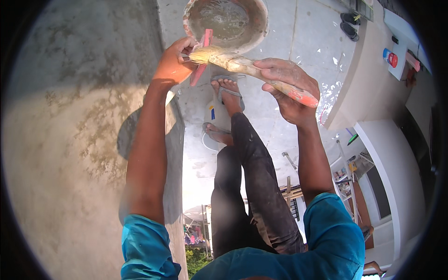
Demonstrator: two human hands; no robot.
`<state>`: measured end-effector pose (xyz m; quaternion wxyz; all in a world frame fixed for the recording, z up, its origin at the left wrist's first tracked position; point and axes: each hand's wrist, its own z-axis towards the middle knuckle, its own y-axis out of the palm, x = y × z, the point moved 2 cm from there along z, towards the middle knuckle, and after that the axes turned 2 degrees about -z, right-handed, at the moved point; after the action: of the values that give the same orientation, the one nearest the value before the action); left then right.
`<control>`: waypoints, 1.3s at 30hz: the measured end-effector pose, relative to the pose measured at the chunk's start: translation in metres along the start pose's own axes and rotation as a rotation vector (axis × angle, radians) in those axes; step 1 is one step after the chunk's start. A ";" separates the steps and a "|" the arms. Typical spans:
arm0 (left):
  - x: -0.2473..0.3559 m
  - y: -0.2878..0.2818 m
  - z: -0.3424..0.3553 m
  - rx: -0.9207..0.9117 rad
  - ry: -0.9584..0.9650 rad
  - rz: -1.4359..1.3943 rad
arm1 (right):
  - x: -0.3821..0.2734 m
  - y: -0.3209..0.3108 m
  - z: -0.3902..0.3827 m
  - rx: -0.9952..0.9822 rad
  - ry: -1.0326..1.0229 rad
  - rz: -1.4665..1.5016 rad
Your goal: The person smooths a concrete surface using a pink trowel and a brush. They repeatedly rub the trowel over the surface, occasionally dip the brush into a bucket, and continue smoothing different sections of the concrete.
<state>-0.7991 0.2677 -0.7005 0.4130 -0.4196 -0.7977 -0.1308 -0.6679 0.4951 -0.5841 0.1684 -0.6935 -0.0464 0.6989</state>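
My left hand (175, 63) grips a red, flat-edged plastering float (207, 38), seen nearly edge-on; its handle is hidden by my fingers. In my right hand (295, 84) is a large paintbrush (235, 63), held by its worn, cement-smeared handle with a red end. Its pale bristles point left and lie against the float, close to my left fingers. Just beyond both hands stands a round basin (262, 30) of murky water, its rim stained with cement.
A cement-plastered wall (65, 154) with damp patches runs along my left. My feet, in flip-flops (228, 93), stand on the grey floor below. Black sandals (349, 31) lie at the far right, and a red and blue container (390, 57) rests on a ledge.
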 end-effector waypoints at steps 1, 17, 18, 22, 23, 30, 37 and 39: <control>0.000 0.000 0.001 -0.068 -0.043 -0.044 | 0.008 -0.001 0.002 0.016 0.029 -0.048; -0.014 -0.009 0.002 -0.042 -0.095 -0.059 | 0.136 0.030 0.044 0.078 0.082 -0.301; -0.019 -0.012 0.006 -0.036 -0.058 -0.060 | 0.155 0.045 0.050 0.087 0.069 -0.358; -0.014 -0.004 0.011 0.159 -0.071 -0.471 | 0.220 0.070 0.045 0.032 0.374 -0.401; -0.025 -0.008 0.010 0.242 -0.068 -0.579 | 0.220 0.075 0.045 0.112 0.448 -0.426; -0.046 -0.010 0.023 0.403 -0.018 -1.022 | 0.065 0.046 0.005 0.427 0.170 -0.162; -0.001 0.024 0.027 0.737 0.050 -0.962 | 0.029 0.073 0.008 0.399 0.046 -0.201; 0.004 0.027 0.024 0.752 0.006 -0.984 | 0.049 0.065 0.014 0.438 0.209 -0.199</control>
<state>-0.7929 0.2997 -0.7161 0.4261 0.1720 -0.8880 -0.0168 -0.6920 0.4512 -0.6502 0.3864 -0.7011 0.0555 0.5967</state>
